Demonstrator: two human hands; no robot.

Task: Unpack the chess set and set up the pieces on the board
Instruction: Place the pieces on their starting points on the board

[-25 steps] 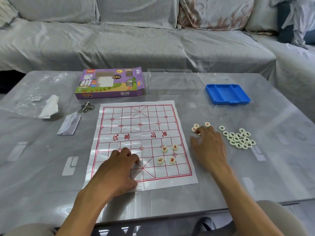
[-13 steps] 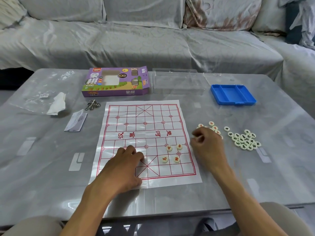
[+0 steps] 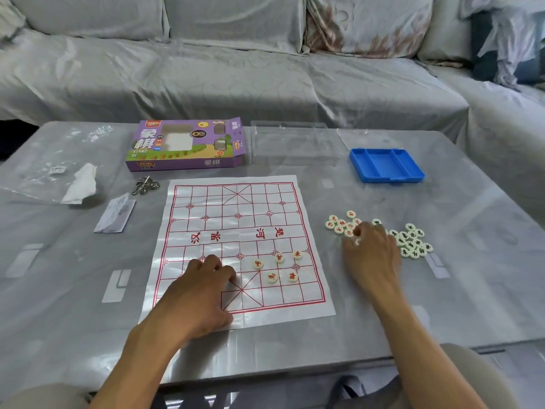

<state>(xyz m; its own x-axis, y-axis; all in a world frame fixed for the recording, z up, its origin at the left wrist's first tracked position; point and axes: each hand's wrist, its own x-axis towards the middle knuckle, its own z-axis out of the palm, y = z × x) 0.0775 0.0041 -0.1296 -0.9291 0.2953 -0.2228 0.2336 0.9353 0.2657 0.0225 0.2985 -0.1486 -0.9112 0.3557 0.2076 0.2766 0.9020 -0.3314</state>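
The unpacking looks finished: the purple box (image 3: pixel 185 144) lies at the upper left of the frame, the blue tray (image 3: pixel 386 165) sits emptied at the upper right, and the board (image 3: pixel 236 246) is spread flat on the desk (image 3: pixel 472 290) at the centre. Setting up has barely begun. Only five red-marked pieces (image 3: pixel 280 265) lie on the board, clustered loosely in its lower right part and not clearly on their starting points. The rest wait in a loose pile (image 3: pixel 413 242) on the desk, right of the board, red ones toward the left, dark ones toward the right.

The board's long axis runs from the bottom of the frame toward the top, with one short edge nearest the person; its river characters read sideways across the middle.

The left hand (image 3: pixel 200 293) rests on the board's lower left area, fingers curled under, grasping nothing visible, apparently pinning the sheet. The right hand (image 3: pixel 370 255) reaches into the pile with fingers bent over the red pieces; whether it has one pinched I cannot tell.
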